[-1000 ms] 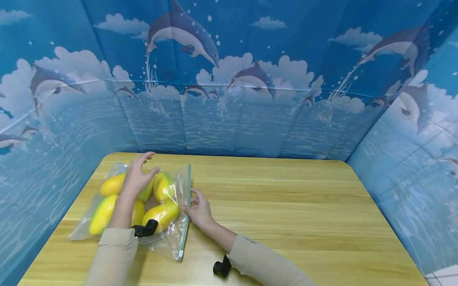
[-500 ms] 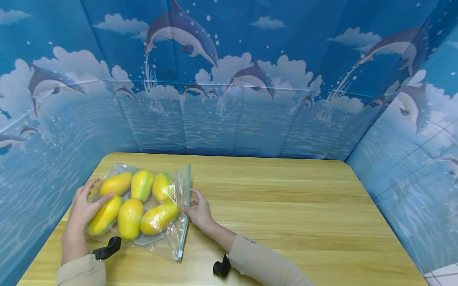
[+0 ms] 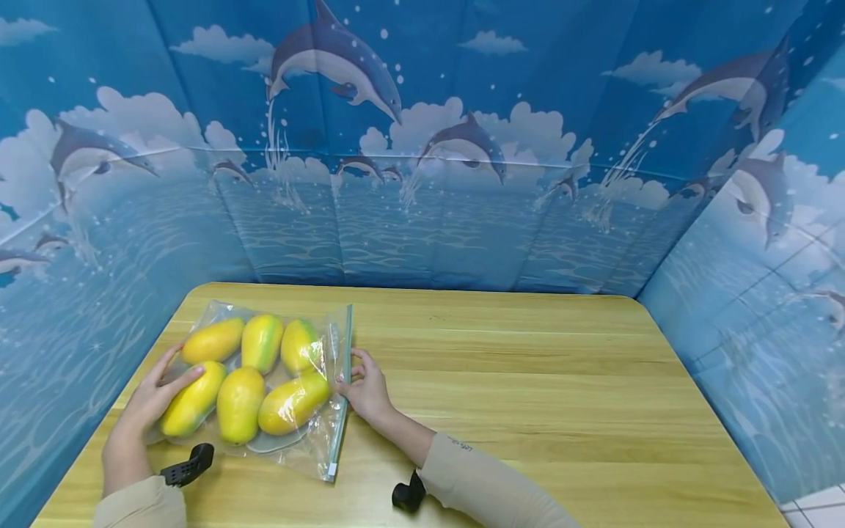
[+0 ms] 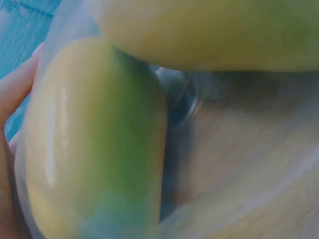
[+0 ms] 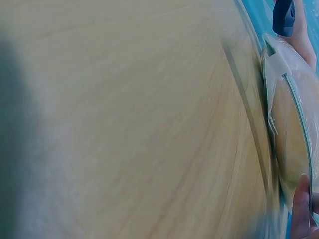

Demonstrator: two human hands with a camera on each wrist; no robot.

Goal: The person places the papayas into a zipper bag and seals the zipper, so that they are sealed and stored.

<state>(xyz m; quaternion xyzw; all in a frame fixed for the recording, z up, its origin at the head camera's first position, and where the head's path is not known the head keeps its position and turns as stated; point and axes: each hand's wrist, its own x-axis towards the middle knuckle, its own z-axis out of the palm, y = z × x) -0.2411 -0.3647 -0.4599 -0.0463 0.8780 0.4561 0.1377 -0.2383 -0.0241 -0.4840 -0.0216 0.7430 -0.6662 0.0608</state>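
A clear zip bag point(image 3: 334, 433) with several yellow-green mangoes point(image 3: 240, 403) inside lies flat at the left of the table. My left hand point(image 3: 147, 403) rests on the bag's left side, thumb and fingers spread against the leftmost mango point(image 3: 194, 400). That mango point(image 4: 94, 139) fills much of the left wrist view, with part of the hand beyond it at the left edge. With thumb and fingers, my right hand point(image 3: 368, 392) pinches the teal zip edge point(image 3: 348, 337). The right wrist view shows the white slider point(image 5: 279, 64) at one end of the zip.
A pale grey rounded shape point(image 3: 280, 441) shows under the mangoes. The wooden table point(image 3: 528, 396) stretches to the right of the bag. A blue dolphin-print curtain point(image 3: 422, 220) stands behind the table and along both sides.
My left hand has come from above the far mangoes to the bag's left side, then settled against the leftmost mango. My right hand has stayed on the zip edge.
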